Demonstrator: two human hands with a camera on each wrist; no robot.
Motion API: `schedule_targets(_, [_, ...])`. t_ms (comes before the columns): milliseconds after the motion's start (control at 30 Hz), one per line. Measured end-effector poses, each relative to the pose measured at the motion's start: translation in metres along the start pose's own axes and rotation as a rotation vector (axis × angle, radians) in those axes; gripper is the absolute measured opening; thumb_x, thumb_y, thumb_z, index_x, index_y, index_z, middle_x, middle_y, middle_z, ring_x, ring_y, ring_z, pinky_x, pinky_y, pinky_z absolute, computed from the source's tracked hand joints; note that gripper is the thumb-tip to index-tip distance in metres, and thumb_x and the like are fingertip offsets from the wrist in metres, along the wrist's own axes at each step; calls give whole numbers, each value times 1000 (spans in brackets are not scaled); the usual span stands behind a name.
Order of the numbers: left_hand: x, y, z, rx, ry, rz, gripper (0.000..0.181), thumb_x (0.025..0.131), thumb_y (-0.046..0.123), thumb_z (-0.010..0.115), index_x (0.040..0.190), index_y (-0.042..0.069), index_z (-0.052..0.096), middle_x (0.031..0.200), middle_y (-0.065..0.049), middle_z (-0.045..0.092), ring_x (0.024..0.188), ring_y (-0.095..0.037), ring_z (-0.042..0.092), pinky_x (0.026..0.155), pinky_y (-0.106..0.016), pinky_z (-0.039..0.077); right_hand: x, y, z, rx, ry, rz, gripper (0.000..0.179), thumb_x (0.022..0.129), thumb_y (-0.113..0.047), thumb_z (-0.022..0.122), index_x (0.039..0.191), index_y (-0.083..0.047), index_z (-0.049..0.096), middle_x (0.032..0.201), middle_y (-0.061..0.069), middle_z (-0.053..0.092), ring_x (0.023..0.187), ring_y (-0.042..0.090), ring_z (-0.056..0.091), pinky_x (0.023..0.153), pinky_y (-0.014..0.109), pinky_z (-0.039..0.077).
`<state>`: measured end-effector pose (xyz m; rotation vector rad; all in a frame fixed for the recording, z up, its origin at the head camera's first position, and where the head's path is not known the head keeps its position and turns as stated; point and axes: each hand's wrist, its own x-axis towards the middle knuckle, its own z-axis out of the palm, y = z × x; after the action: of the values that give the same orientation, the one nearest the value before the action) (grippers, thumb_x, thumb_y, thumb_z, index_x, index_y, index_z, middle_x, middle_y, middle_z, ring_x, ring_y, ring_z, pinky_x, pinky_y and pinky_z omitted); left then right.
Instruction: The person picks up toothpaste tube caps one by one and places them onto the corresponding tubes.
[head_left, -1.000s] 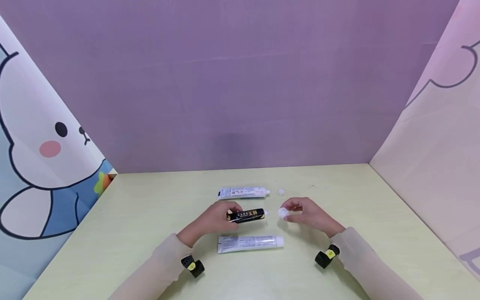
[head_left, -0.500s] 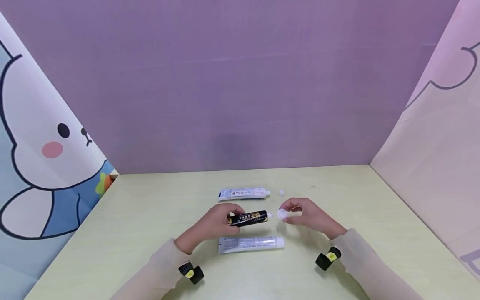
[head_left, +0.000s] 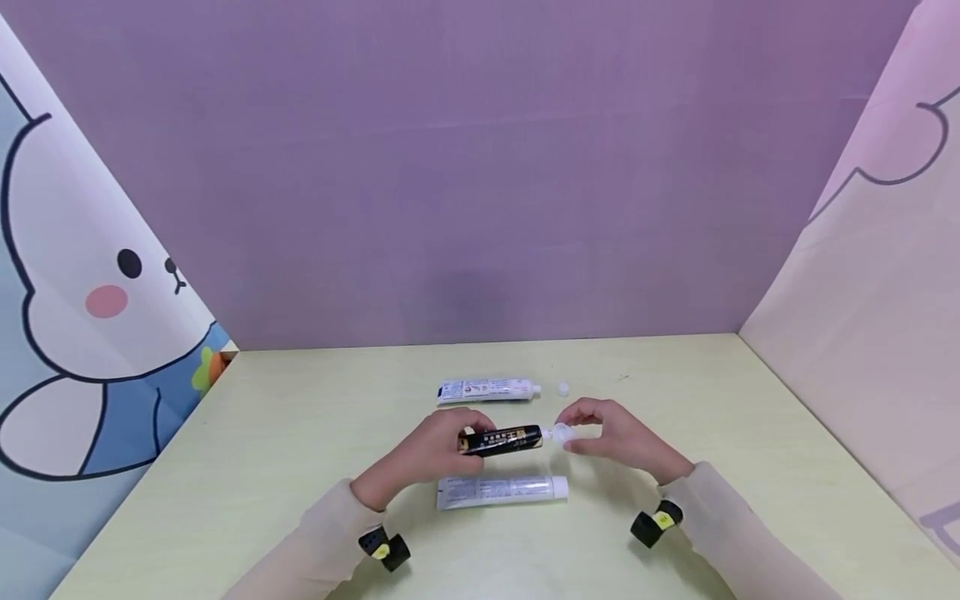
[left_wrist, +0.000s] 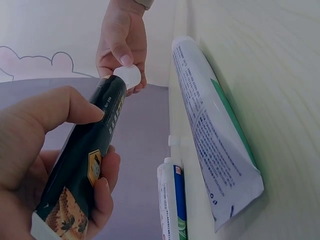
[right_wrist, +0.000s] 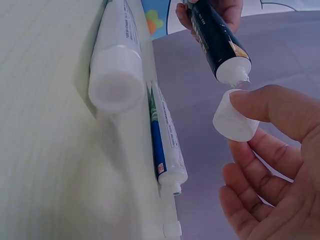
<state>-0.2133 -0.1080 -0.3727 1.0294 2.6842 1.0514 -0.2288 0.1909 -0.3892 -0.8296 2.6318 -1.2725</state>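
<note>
My left hand (head_left: 448, 443) grips a black toothpaste tube (head_left: 504, 440) with gold print, its bare white nozzle (right_wrist: 234, 72) pointing right. Between thumb and fingers, my right hand (head_left: 621, 433) pinches a white cap (right_wrist: 235, 116). In the right wrist view the cap's edge is right at the nozzle's tip. Both are held above the table. Nearer the person lies a white toothpaste tube (head_left: 502, 492) with its cap on. Beyond the hands is another white tube (head_left: 487, 390), its blue and green side showing in the wrist views, its nozzle uncovered.
A small white cap (head_left: 563, 389) stands on the pale wooden table (head_left: 300, 400), just right of the far tube's nozzle. A purple panel (head_left: 480, 183) rises behind the table. Printed cartoon panels flank it, one with a rabbit (head_left: 105, 250) on the left.
The black tube has moved slightly right in my left hand, closing the gap to the cap. My right hand has stayed nearly in place, still pinching the cap.
</note>
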Motion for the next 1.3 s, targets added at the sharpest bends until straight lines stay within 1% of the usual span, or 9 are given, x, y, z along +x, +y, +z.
schedule_targets(233, [1,3,0,1,3,-7,36,71,7,65,107,13,65,95,5,62,54,-1,42,50,-19,39,-2,-5,1,-17,3,-48,25,80,-15,73,104,-14,65,102,-3,64,96,16,57,90,52,41])
schedule_targets(367, [1,3,1,-3,-10,-7,36,72,7,67,108,11,65,96,3,62,58,-2,45,52,-20,42,-2,-7,1,-33,0,-68,25,80,-15,73,104,-15,65,104,-4,63,98,15,57,91,51,42])
schedule_targets(533, [2,4,3,-1,-27,-4,36,74,8,68,109,11,65,98,1,63,66,-4,49,57,-20,45,-3,-8,2,-44,-9,-81,26,81,-17,74,105,-14,64,106,-2,63,100,18,57,92,49,42])
schedule_targets(700, [4,5,4,7,-29,-2,36,74,9,69,109,11,65,98,2,63,71,-6,50,59,-20,44,-3,-8,3,-48,-10,-98,25,81,-17,74,104,-13,65,105,-1,63,100,19,57,91,47,43])
schedule_targets(933, [4,4,6,12,-35,0,35,74,10,70,109,12,66,97,2,63,70,-5,49,58,-20,43,-3,-8,4,-48,-10,-123,26,80,-15,74,104,-16,64,104,-5,62,99,15,56,90,46,44])
schedule_targets(1067, [5,3,6,13,-36,0,35,74,10,69,109,12,66,97,2,63,68,-5,48,58,-20,43,-2,-8,4,-57,0,-142,25,80,-16,75,102,-17,64,103,-5,61,98,15,56,89,43,45])
schedule_targets(1300, [6,1,7,16,-38,5,35,74,9,69,109,12,66,97,2,63,71,-6,49,58,-20,43,-2,-8,3,-70,7,-162,25,79,-16,75,101,-17,64,102,-5,62,96,13,56,88,38,46])
